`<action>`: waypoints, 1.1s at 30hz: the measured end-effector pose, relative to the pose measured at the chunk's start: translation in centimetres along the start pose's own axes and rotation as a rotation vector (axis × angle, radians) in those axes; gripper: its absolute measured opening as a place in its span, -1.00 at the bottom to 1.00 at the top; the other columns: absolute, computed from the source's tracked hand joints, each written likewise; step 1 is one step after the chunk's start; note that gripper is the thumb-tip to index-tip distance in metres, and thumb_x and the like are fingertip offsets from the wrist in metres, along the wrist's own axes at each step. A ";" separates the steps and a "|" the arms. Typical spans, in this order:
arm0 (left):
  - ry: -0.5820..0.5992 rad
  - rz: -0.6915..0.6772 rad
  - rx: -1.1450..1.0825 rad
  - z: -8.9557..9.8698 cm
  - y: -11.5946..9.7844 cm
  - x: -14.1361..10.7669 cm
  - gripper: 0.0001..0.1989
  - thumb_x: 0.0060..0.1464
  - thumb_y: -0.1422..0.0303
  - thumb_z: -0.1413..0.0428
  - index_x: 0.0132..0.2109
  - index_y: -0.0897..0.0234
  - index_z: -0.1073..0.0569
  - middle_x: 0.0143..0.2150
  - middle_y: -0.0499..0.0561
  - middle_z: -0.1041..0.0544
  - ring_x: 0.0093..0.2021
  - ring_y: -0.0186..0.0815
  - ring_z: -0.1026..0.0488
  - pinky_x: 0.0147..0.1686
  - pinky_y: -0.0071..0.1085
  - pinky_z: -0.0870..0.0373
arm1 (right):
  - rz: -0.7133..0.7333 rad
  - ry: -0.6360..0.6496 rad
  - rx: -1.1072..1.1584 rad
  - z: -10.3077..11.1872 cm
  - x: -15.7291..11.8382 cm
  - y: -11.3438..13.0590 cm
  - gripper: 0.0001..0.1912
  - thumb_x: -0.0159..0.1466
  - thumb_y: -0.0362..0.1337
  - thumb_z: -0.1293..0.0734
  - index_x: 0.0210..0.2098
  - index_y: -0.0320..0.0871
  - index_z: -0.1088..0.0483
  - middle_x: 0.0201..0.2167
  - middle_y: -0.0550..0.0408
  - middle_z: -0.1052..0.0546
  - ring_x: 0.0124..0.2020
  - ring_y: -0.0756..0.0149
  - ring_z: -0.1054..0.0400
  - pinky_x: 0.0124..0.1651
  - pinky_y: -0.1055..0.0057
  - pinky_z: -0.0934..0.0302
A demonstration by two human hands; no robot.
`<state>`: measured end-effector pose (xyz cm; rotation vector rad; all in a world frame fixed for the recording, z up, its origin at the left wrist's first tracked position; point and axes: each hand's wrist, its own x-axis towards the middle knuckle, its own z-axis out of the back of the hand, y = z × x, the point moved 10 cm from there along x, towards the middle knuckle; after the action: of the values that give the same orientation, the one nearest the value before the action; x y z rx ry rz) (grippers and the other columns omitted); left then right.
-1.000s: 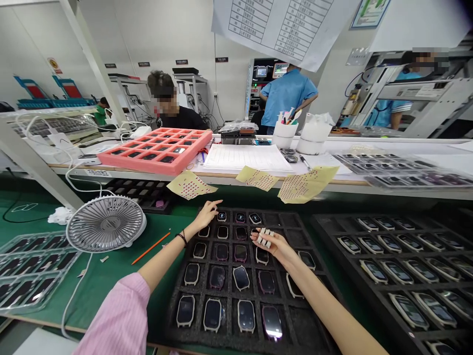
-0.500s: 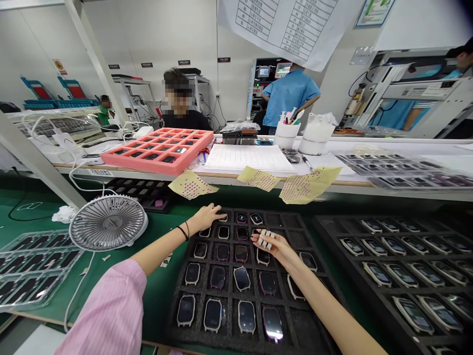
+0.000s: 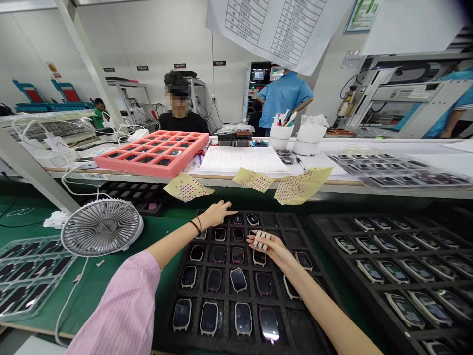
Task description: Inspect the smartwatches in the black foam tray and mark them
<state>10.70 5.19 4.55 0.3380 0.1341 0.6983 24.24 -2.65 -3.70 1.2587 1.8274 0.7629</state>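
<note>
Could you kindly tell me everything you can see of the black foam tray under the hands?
The black foam tray is rectangular and coarse-looking, and lies flat on a green bench mat. Its grid of recessed pockets holds smartwatch bodies face up, though some pockets, such as those in the far right corner, are empty. The left hand reaches over its far edge, and the right hand, with white finger covers, is above its right side.

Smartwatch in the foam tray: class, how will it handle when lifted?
The watch is probably stiff and light for its size. Its glossy face looks slippery, so edges may grip better. Lying flat in the foam tray, it seems unlikely to roll.
</note>
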 end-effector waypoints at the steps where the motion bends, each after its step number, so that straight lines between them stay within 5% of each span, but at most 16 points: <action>1: -0.001 -0.006 -0.002 -0.1 -0.4 0.4 -0.39 0.14 0.58 0.11 0.28 -0.02 -0.20 0.14 0.15 -0.29 -0.06 -0.12 -0.30 -0.25 -0.32 -0.36 | 0.003 0.003 -0.005 0.0 0.0 0.0 -0.61 -0.09 -0.31 -0.56 -0.25 -0.25 -0.52 -0.27 -0.10 -0.63 -0.14 -0.02 -0.52 0.08 0.02 -0.31; 6: 0.004 -0.040 -0.009 -0.7 -1.7 1.4 -0.39 0.12 0.60 0.11 0.26 0.02 -0.25 0.14 0.18 -0.30 -0.06 -0.09 -0.30 -0.27 -0.30 -0.36 | 0.005 0.006 -0.004 -0.1 -0.1 0.1 -0.62 -0.07 -0.32 -0.55 -0.25 -0.24 -0.52 -0.27 -0.09 -0.63 -0.16 0.00 -0.53 0.07 0.02 -0.32; 12: 0.000 -0.141 -0.037 -0.7 -2.1 -0.7 -0.31 0.08 0.61 0.07 0.27 -0.12 -0.19 0.13 0.09 -0.31 -0.10 -0.17 -0.28 -0.24 -0.35 -0.36 | -0.001 0.010 0.004 -0.2 -0.1 0.1 -0.64 -0.06 -0.33 -0.54 -0.24 -0.24 -0.52 -0.27 -0.10 -0.63 -0.16 0.01 -0.52 0.05 0.05 -0.34; 20: 0.034 0.072 -0.002 -1.5 3.5 -3.9 -0.33 0.08 0.63 0.12 0.28 -0.03 -0.21 0.09 0.15 -0.30 -0.11 -0.15 -0.28 -0.29 -0.36 -0.35 | -0.009 -0.031 0.012 -0.2 -0.4 0.2 -0.64 -0.09 -0.34 -0.55 -0.28 -0.25 -0.52 -0.28 -0.11 -0.63 -0.18 0.00 -0.53 0.05 0.02 -0.33; 27: 0.053 0.043 -0.010 -2.5 3.0 -5.2 -0.32 0.04 0.64 0.08 0.25 -0.02 -0.26 0.07 0.15 -0.32 -0.13 -0.17 -0.29 -0.28 -0.36 -0.35 | -0.011 -0.024 0.002 -0.3 -0.4 0.2 -0.61 -0.11 -0.33 -0.56 -0.27 -0.25 -0.52 -0.27 -0.11 -0.63 -0.16 0.00 -0.52 0.07 0.00 -0.30; 33: 0.028 0.005 -0.029 -1.1 3.8 -6.6 -0.31 0.07 0.64 0.09 0.26 -0.12 -0.22 0.08 0.07 -0.32 -0.14 -0.21 -0.28 -0.21 -0.36 -0.36 | 0.000 -0.010 0.008 -0.3 -0.3 0.1 -0.63 -0.09 -0.34 -0.55 -0.27 -0.26 -0.52 -0.27 -0.11 -0.63 -0.17 0.00 -0.53 0.06 0.01 -0.31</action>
<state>3.14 3.88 4.94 0.3012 0.1499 0.7090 24.14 -2.93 -3.40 1.2659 1.8243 0.7490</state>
